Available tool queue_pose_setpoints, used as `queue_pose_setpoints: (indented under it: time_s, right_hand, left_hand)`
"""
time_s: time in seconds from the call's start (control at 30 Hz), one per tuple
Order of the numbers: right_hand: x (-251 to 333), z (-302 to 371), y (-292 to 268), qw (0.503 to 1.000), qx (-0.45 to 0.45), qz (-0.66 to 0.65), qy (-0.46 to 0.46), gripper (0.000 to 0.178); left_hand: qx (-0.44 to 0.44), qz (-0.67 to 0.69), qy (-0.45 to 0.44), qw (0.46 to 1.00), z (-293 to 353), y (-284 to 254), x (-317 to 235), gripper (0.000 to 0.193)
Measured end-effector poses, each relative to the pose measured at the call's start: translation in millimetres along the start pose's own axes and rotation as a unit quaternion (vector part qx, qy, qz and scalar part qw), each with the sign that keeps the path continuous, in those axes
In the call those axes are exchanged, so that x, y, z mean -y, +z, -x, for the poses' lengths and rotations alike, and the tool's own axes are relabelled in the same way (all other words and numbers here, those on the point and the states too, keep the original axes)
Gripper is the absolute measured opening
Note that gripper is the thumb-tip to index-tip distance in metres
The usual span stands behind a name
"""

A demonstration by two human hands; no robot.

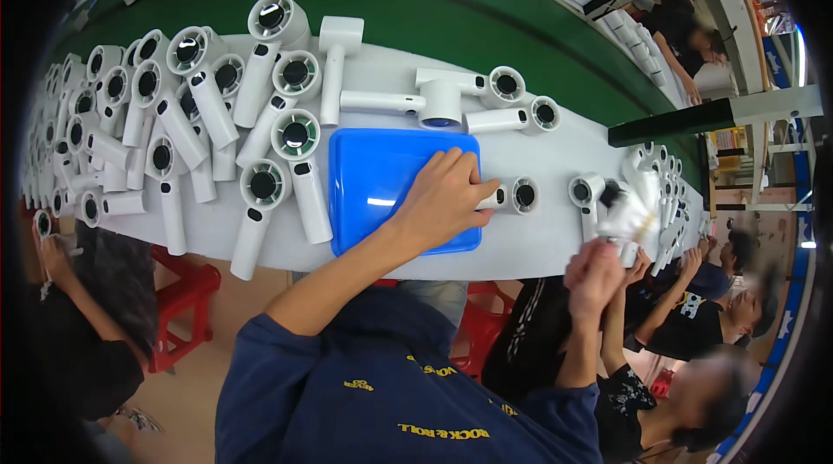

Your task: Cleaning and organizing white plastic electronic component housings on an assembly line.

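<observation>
My left hand (447, 195) reaches over a shallow blue tray (347, 204), its fingers closed around the handle of a white handheld fan (523, 196). The round head of that fan lies past the tray's right edge, with a dark center. My right hand (594, 277) is raised at the table's near right edge, closed on a blurred white object (635, 212); motion smears its shape, so its kind is unclear. Beside it stands another white fan (586, 190). Several white fans, including one with a long handle (373, 101), lie beyond the tray.
A dense heap of white handheld fans (178, 117) covers the left side of the white tabletop (547, 243). Behind it runs a green belt (390, 8). Co-workers sit at both sides; one's hand (639, 264) is close to my right hand. Red stools (186, 299) stand below.
</observation>
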State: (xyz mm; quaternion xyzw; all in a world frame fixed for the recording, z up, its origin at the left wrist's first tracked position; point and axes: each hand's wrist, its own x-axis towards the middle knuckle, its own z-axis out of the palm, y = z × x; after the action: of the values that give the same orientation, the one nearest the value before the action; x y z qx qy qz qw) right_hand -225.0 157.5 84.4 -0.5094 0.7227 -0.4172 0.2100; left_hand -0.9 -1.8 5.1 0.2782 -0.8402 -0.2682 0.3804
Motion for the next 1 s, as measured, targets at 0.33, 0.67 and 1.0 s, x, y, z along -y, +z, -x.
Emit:
queue_pose_setpoints:
  time_s: [0.33, 0.67, 1.0]
  right_hand:
    - [13.2, -0.2, 4.7, 0.998, 0.014, -0.024, 0.061, 0.044]
    - [38.4, -10.3, -4.2, 0.991, 0.038, 0.036, 0.119, 0.05]
    - [36.1, -38.3, -1.4, 0.988, 0.075, 0.096, 0.094, 0.05]
  left_hand:
    - [-0.009, 0.026, -0.006, 1.0, 4.5, 4.9, 3.6, 0.04]
    - [-0.001, 0.024, -0.004, 1.0, 5.0, 2.8, 3.2, 0.039]
    - [-0.019, 0.023, 0.001, 1.0, 8.0, 7.3, 3.6, 0.038]
